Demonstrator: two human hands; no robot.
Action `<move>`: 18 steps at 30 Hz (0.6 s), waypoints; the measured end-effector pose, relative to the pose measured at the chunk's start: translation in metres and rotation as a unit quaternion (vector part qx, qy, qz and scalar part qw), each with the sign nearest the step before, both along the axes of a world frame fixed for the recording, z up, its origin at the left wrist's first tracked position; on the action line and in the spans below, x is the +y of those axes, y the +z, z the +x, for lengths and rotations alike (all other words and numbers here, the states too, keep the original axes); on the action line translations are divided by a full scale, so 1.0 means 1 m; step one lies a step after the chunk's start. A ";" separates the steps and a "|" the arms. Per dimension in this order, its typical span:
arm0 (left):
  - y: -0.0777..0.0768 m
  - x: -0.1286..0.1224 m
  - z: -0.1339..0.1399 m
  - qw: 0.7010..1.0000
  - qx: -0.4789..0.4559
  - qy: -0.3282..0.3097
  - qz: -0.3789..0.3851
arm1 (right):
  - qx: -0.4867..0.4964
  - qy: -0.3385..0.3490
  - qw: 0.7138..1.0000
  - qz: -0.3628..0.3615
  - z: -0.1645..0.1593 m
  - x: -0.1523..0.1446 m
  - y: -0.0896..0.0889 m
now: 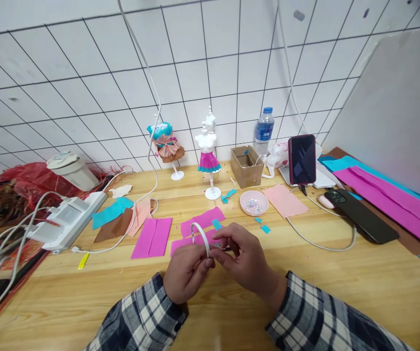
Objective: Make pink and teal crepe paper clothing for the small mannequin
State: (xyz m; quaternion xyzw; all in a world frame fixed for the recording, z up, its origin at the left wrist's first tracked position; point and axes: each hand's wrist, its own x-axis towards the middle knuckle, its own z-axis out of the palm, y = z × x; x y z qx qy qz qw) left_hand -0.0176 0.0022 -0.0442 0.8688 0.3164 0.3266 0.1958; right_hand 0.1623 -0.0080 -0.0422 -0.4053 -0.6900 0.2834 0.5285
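Observation:
My left hand (pixel 188 272) is closed around the lower part of a thin white ring (pixel 204 237), which looks like a narrow roll of tape and stands upright. My right hand (pixel 246 258) is curled close beside it, thumb by the left fingertips and index finger bent near the ring's side. Whatever the right fingertips pinch is too small to make out. Beneath and behind the hands lie magenta crepe paper strips (pixel 202 222) and a small blue scrap (pixel 216 224). Left of them is a folded magenta sheet (pixel 152 238).
A white mannequin (pixel 207 141) wears a magenta skirt; a second dressed mannequin (pixel 168 146) stands left. A pink bead dish (pixel 254 213), cardboard box (pixel 247 170), water bottle (pixel 264 131) and phones (pixel 302 160) stand or lie rightward. A power strip (pixel 74 222) with cables lies left.

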 end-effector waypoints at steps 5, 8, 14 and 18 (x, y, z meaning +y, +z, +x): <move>0.001 -0.001 0.001 1.000 -0.006 -0.007 0.008 | -0.023 0.017 0.997 0.066 0.001 -0.003 0.004; -0.001 0.001 0.000 1.000 0.005 -0.006 0.030 | -0.043 0.012 0.997 0.071 0.000 -0.003 0.005; -0.002 0.006 -0.001 0.998 0.029 -0.009 0.056 | -0.050 0.005 0.996 0.070 0.002 -0.001 0.004; 0.000 0.008 0.000 0.997 0.042 -0.019 0.059 | -0.039 0.016 0.998 0.048 0.004 -0.001 0.006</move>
